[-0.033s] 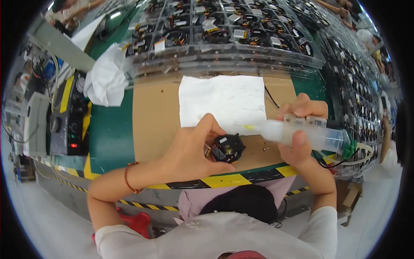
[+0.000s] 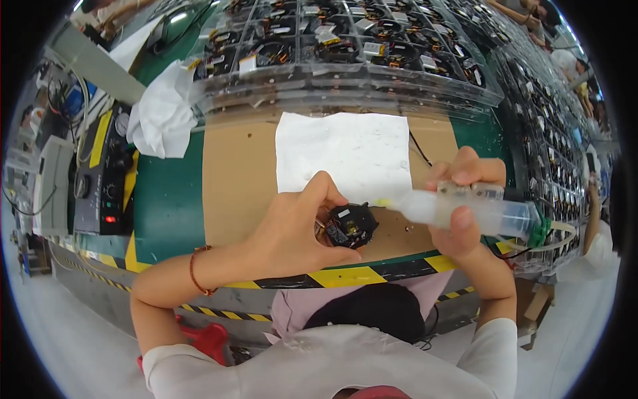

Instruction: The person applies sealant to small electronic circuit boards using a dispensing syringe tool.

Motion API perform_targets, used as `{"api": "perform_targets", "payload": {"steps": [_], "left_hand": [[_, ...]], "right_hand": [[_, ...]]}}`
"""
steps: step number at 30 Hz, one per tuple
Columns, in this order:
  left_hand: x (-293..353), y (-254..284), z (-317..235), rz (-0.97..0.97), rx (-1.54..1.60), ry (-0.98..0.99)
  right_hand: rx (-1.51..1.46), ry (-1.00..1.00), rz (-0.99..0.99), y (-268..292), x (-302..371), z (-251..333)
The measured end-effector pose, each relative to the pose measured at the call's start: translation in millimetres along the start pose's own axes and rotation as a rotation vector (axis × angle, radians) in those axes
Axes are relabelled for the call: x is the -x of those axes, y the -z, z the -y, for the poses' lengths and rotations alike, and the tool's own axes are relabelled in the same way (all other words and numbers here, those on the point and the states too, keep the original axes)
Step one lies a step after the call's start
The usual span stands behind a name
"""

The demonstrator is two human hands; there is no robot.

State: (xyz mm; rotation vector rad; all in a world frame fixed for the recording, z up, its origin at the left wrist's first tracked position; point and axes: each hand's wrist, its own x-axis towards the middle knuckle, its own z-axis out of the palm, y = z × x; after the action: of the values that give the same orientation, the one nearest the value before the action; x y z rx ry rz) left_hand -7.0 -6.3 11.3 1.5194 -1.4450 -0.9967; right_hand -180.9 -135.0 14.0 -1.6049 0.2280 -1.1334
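Note:
My left hand (image 2: pixel 292 226) is closed round a small black round electronic housing (image 2: pixel 352 225), thumb and fingers gripping its left side and rim. Circuit parts and thin coloured wires show inside its open face, which points up. In my right hand (image 2: pixel 465 203) is a translucent dispensing syringe (image 2: pixel 425 206), lying nearly level. Its yellowish needle tip (image 2: pixel 383 202) points left, just beyond the housing's upper right edge; contact between them cannot be made out. A green cap (image 2: pixel 539 226) with a tube closes the syringe's right end.
A white paper sheet (image 2: pixel 342 149) lies on brown cardboard (image 2: pixel 232 166). Stacked clear trays (image 2: pixel 279 90) of similar parts fill the back; more trays (image 2: pixel 548 139) stand at right. On the left are crumpled white tissue (image 2: pixel 163 116) and a black control box (image 2: pixel 103 176). Other people work beyond.
The housing has turned slightly in my left hand, its open face now more upward. The syringe has shifted a little left, its tip slightly lower and closer to the housing.

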Motion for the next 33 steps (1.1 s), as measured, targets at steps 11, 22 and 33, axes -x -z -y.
{"api": "perform_targets", "payload": {"steps": [11, 22, 33], "left_hand": [[-0.4, -5.3, 7.2, -0.053, -0.037, -0.112], [4.2, -8.2, 9.0, -0.072, -0.154, -0.168], [3.1, -6.3, 11.3, -0.086, -0.218, -0.196]], "right_hand": [[0.082, 0.032, 0.36, -7.5, 7.4, 1.7], [0.245, 0.26, 0.55, -12.9, 8.9, 6.1], [0.257, 0.557, 0.54, -18.0, 6.3, -1.9]]}}
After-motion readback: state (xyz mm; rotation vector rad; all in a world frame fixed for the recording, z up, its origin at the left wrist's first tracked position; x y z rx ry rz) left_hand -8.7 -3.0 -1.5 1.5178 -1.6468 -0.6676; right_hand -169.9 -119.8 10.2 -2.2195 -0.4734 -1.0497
